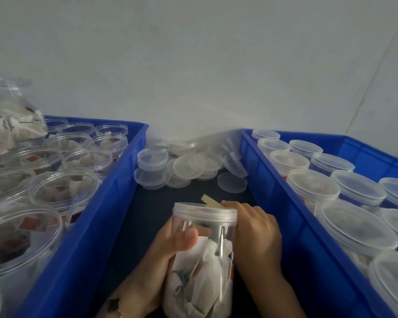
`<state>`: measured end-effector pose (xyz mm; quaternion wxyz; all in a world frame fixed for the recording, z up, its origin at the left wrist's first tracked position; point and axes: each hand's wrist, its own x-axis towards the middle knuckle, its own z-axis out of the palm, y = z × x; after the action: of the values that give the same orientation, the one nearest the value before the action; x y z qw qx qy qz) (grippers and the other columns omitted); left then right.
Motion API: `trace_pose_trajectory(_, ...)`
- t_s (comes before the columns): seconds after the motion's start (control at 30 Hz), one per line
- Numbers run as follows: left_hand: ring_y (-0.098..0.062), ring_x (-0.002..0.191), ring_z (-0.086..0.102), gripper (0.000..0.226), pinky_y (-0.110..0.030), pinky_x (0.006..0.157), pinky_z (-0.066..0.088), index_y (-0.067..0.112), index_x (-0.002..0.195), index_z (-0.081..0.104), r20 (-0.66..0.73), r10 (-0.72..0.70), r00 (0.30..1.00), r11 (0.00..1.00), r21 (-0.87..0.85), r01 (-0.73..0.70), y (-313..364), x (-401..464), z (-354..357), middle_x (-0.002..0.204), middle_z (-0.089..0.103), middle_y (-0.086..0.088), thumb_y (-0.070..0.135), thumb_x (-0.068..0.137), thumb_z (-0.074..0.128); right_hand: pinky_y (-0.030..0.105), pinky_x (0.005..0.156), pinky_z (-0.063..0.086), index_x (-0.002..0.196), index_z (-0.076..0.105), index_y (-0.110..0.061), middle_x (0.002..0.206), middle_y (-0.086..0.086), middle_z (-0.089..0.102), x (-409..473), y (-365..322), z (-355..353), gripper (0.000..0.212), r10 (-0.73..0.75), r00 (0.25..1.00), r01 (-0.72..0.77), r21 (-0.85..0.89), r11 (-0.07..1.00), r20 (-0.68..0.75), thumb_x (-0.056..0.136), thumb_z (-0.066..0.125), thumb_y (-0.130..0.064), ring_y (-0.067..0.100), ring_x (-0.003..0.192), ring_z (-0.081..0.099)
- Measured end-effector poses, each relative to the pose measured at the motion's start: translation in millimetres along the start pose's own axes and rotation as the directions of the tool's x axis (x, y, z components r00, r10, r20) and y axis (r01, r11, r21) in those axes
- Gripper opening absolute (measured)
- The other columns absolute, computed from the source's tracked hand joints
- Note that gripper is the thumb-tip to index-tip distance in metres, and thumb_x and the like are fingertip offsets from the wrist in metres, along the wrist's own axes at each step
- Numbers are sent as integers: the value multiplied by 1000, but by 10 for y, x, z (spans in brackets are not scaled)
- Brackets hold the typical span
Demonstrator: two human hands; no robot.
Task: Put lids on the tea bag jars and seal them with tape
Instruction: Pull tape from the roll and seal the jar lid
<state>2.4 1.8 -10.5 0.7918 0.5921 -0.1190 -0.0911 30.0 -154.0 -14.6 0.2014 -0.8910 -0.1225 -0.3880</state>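
One lidded tea bag jar (202, 249) held in both grips, tape strip (210, 201) half-applied; open jars (64, 187) at nine o'clock remain.

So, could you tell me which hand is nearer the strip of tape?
Right. The right hand touches the strip of tape at the lid; the left hand grips the jar lower down.

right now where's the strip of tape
In the head view, low centre: the tape strip lies across the lid's far edge on the held jar, under the right hand, between the two blue crates.
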Motion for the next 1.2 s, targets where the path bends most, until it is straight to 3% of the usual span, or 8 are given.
trace_pose_trajectory(0.13, 11, 80, 64, 61, -8, 71, 50, 41, 99, 73, 15, 158, 987, 983, 90, -159, 39, 85, 158, 83, 71, 25, 82, 54, 64, 35, 57, 46, 82, 75, -14, 62, -3, 64, -31, -47, 22, 29, 42, 999, -43, 40, 998, 23, 57, 88, -18, 20, 56, 60)
trace_pose_trajectory(0.27, -8, 81, 63, 165, -16, 67, 51, -13, 123, 44, -106, 206, 973, 956, 236, -177, -156, 100, -97, 93, 66, -10, 89, -6, 60, 36, 62, 48, 95, 73, -15, 75, -2, 68, -36, -22, 38, 39, 66, 988, -66, -4, 998, 140, 59, 89, -18, 20, 68, 61)
trace_pose_trajectory(0.37, -17, 89, 60, 131, -24, 75, 47, 10, 110, 54, -264, 87, 961, 966, 259, -16, -105, 111, -85, 107, 60, -11, 91, 7, 62, 31, 83, 42, 114, 55, -25, 97, -8, 62, -23, -31, 56, 34, 128, 949, -120, -47, 992, 289, 83, 68, -30, 13, 92, 55)
trace_pose_trajectory(0.47, -10, 91, 63, 85, -28, 77, 49, 26, 97, 64, -302, 114, 947, 946, 323, -11, -94, -30, -99, 106, 63, -5, 87, 37, 57, 28, 67, 38, 85, 45, -25, 72, -15, 45, -15, -51, 40, 23, 212, 948, -228, 44, 973, 238, 81, 67, -22, 10, 70, 46)
trace_pose_trajectory(0.63, 2, 93, 63, 70, -20, 81, 48, 33, 121, 50, -368, 177, 913, 944, 327, -51, -63, -5, -92, 96, 68, 16, 73, 63, 51, 35, 54, 47, 71, 47, -20, 60, -7, 52, 0, -23, 4, 22, 273, 947, -292, 96, 952, 169, 78, 67, -14, 13, 59, 50)
trace_pose_trajectory(0.93, 3, 82, 56, 47, -15, 65, 37, 42, 84, 56, -586, 438, 682, 771, 634, 50, -100, -46, -36, 89, 60, 17, 75, 74, 24, 33, 56, 50, 93, 66, -26, 72, -6, 61, -23, -27, -10, 19, 193, 946, -232, 128, 964, 262, 80, 68, -13, 11, 64, 56)
trace_pose_trajectory(1.03, 2, 94, 57, 88, -23, 77, 47, 37, 117, 57, -579, 376, 723, 718, 675, 167, -66, -77, -42, 102, 61, 21, 94, 55, 31, 34, 70, 54, 108, 65, -34, 91, -6, 67, -11, -16, -33, 35, 228, 897, -345, 280, 896, 378, 78, 69, -17, 11, 78, 62)
trace_pose_trajectory(1.2, -16, 119, 51, 148, -37, 95, 43, 39, 148, 4, -608, 200, 768, 795, 559, 236, -1, -53, 79, 137, 45, 11, 90, 19, 54, 34, 76, 53, 128, 54, -37, 105, -1, 67, 8, -68, -44, 55, 127, 919, -267, 352, 897, 374, 80, 70, -17, 13, 89, 63)
